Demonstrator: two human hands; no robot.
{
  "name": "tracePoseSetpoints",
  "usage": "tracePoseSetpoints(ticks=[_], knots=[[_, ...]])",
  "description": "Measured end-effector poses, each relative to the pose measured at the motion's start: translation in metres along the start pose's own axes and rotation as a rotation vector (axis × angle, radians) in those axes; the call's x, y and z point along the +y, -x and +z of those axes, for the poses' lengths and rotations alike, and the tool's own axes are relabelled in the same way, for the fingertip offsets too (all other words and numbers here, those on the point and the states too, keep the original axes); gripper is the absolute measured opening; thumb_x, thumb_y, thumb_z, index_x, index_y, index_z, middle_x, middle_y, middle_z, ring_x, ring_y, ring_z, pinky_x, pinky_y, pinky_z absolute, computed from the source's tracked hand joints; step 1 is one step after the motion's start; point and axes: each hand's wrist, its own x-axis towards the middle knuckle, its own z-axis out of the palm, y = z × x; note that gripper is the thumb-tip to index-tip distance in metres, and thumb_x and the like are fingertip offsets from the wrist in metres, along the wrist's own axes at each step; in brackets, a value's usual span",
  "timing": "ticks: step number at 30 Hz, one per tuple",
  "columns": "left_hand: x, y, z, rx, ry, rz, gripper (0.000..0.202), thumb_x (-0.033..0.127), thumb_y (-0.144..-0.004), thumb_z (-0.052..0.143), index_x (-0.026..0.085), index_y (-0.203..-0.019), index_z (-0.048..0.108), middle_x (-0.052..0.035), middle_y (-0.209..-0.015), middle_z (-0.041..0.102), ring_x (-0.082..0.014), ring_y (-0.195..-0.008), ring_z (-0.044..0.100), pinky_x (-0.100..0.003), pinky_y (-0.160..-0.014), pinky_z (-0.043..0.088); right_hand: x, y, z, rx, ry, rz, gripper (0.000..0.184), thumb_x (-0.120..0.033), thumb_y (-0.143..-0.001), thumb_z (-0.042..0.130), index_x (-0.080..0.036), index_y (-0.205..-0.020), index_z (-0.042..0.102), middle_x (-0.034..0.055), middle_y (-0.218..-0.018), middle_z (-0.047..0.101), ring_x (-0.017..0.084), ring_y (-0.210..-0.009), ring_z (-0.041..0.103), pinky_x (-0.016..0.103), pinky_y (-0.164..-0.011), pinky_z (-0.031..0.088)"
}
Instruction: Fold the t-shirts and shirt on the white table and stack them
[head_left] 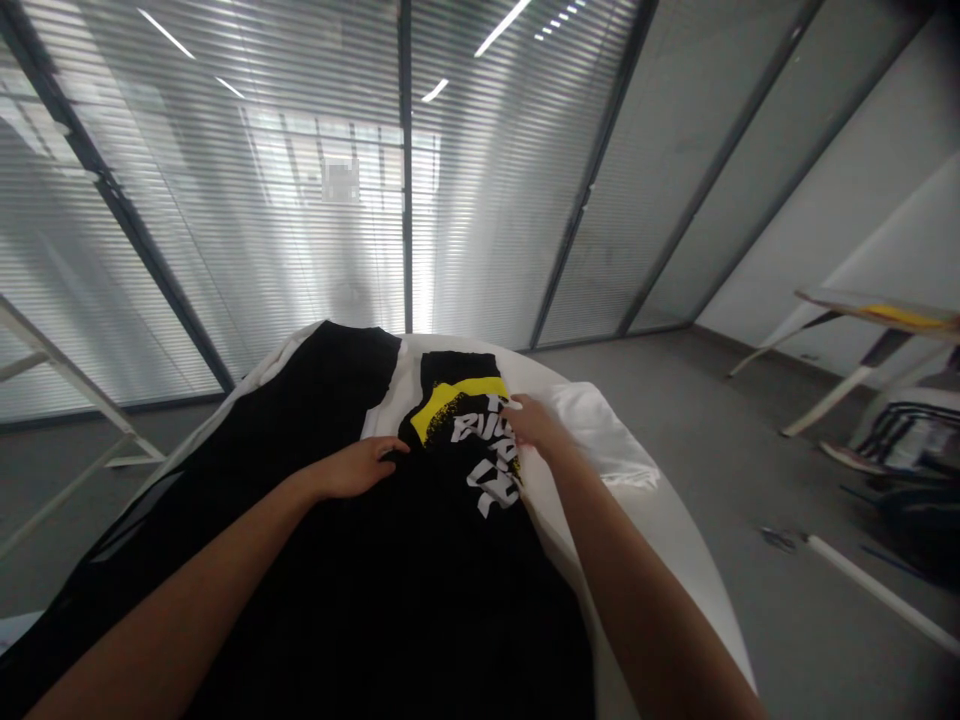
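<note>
A black T-shirt (450, 560) lies spread on a round white table (675, 580), with a yellow and white print (465, 430) on it. My left hand (352, 468) rests on the black cloth left of the print, its fingers together. My right hand (536, 425) touches the shirt at the print's right edge. Whether either hand grips the cloth is hard to see. A folded white garment (600, 435) lies just beyond my right hand. Further black cloth (322, 400) with a white strip along it spreads to the left, and my forearms hide the shirt's near part.
Glass partitions with white blinds (225, 200) stand beyond the table. To the right are a low table (877, 315) with yellow on top, a striped bag (907, 440) and a white tube (877, 590) on the grey floor. A white frame (67, 400) stands at left.
</note>
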Motion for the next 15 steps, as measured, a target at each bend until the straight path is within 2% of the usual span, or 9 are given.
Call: tracePoseSetpoints(ticks=[4,5,7,9,11,13,15], knots=[[-0.002,0.0,0.0,0.023,-0.049,-0.058,0.046,0.027,-0.079,0.048,0.022,-0.124,0.058,-0.005,-0.105,0.069,-0.0179,-0.074,0.065,-0.028,-0.068,0.049,0.003,0.004,-0.008,-0.169,-0.033,0.059,0.061,-0.03,-0.082,0.059,-0.017,-0.14,0.042,0.0076,-0.08,0.069,0.018,-0.056,0.063,0.032,-0.057,0.053],[-0.001,0.001,-0.001,0.025,-0.039,-0.063,0.046,0.028,-0.079,0.048,0.022,-0.124,0.059,-0.0046,-0.101,0.069,-0.0172,-0.069,0.064,-0.028,-0.064,0.048,0.003,0.005,-0.008,-0.214,-0.028,0.054,0.062,-0.028,-0.081,0.059,-0.018,-0.14,0.041,0.0069,-0.08,0.068,0.018,-0.055,0.062,0.032,-0.055,0.052],[0.001,0.001,-0.001,0.026,-0.008,-0.065,0.044,0.029,-0.08,0.046,0.023,-0.122,0.059,-0.0044,-0.099,0.07,-0.0171,-0.066,0.063,-0.028,-0.061,0.048,0.0,0.008,-0.007,-0.258,0.016,-0.012,0.051,-0.023,-0.08,0.059,-0.018,-0.13,0.053,0.0076,-0.081,0.069,0.018,-0.055,0.062,0.031,-0.055,0.052],[0.002,0.001,0.0,0.035,0.002,-0.061,0.043,0.029,-0.081,0.046,0.022,-0.122,0.06,-0.005,-0.102,0.07,-0.0185,-0.072,0.065,-0.028,-0.065,0.049,-0.003,0.009,-0.005,-0.255,0.064,-0.098,0.032,-0.017,-0.078,0.057,-0.016,-0.108,0.067,0.009,-0.084,0.07,0.019,-0.061,0.063,0.03,-0.059,0.052],[0.002,0.0,0.001,0.054,-0.019,-0.06,0.044,0.029,-0.082,0.046,0.021,-0.124,0.06,-0.0066,-0.11,0.069,-0.0205,-0.082,0.066,-0.029,-0.072,0.05,-0.005,0.008,-0.002,-0.224,0.082,-0.158,0.021,-0.012,-0.077,0.056,-0.015,-0.089,0.072,0.0094,-0.087,0.072,0.02,-0.073,0.066,0.029,-0.067,0.052],[0.002,-0.002,0.003,0.099,-0.062,-0.073,0.046,0.029,-0.084,0.046,0.019,-0.128,0.058,-0.0088,-0.118,0.066,-0.0224,-0.095,0.066,-0.03,-0.083,0.049,-0.004,0.005,0.002,-0.177,0.075,-0.168,0.022,-0.011,-0.078,0.055,-0.016,-0.088,0.073,0.0092,-0.093,0.072,0.022,-0.086,0.066,0.029,-0.078,0.051],[0.001,-0.004,0.007,0.162,-0.118,-0.091,0.048,0.03,-0.087,0.044,0.017,-0.131,0.055,-0.0112,-0.124,0.064,-0.0232,-0.104,0.064,-0.031,-0.091,0.046,-0.002,0.002,0.007,-0.105,0.068,-0.162,0.027,-0.013,-0.081,0.051,-0.017,-0.1,0.071,0.0093,-0.103,0.071,0.022,-0.097,0.064,0.03,-0.086,0.048]])
